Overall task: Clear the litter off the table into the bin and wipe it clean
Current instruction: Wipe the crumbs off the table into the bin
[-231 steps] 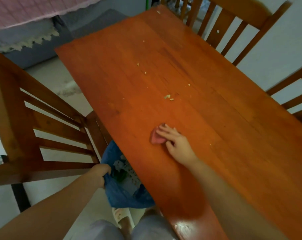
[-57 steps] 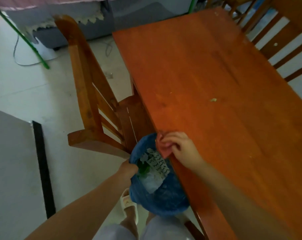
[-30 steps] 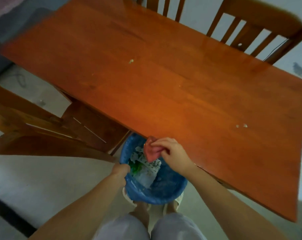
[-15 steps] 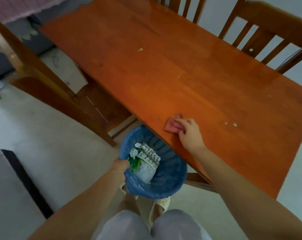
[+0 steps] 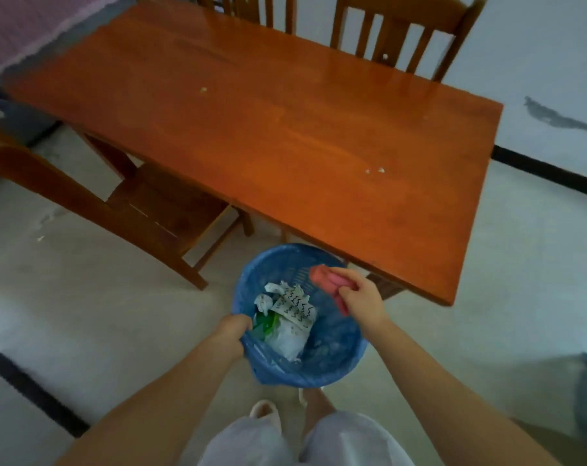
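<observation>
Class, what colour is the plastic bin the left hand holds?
Blue: the mesh-walled plastic bin shows best in the head view.

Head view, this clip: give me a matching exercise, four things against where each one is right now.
Things:
1. pink cloth
2. blue bin
3. patterned paper
4. crumbs

Places:
A. lying on the table
B. inside the bin
C. pinched in the right hand, over the bin
D. held at its rim by the left hand, off the table's near edge

Pairs: 1-C, 2-D, 3-B, 4-A
</observation>
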### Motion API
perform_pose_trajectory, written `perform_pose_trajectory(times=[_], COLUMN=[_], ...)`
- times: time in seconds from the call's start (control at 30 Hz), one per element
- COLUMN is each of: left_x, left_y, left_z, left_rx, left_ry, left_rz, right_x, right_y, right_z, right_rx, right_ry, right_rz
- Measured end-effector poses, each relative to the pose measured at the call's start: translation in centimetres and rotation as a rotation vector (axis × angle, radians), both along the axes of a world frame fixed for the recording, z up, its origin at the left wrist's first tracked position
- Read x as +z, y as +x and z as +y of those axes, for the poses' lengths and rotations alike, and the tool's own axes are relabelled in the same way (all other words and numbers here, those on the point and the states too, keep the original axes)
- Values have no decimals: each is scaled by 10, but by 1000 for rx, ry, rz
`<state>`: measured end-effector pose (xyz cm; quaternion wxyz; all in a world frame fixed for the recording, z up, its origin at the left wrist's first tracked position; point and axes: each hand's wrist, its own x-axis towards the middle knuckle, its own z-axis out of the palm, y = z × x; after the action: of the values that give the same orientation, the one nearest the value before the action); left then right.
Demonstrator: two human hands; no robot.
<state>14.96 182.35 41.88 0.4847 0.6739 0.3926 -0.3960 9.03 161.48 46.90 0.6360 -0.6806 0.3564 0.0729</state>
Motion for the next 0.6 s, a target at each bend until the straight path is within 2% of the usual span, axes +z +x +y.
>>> perform_pose_trajectory(times=[0.33,0.5,0.6], left_x=[-21,-25,-17], left_y=[-106,-151,-178], left_z=[-38,-110,-168], left_rx=[-312,-481,-502], left_ry=[27,7,-24], left_rz=[71,111,121], right_x=[10,10,13], right_y=[-171,-239,-270], right_z=[-33,-89,-139], right_rx=[-585,-724,-747], right_ry=[130,118,121], right_rz=[16,-28,-64])
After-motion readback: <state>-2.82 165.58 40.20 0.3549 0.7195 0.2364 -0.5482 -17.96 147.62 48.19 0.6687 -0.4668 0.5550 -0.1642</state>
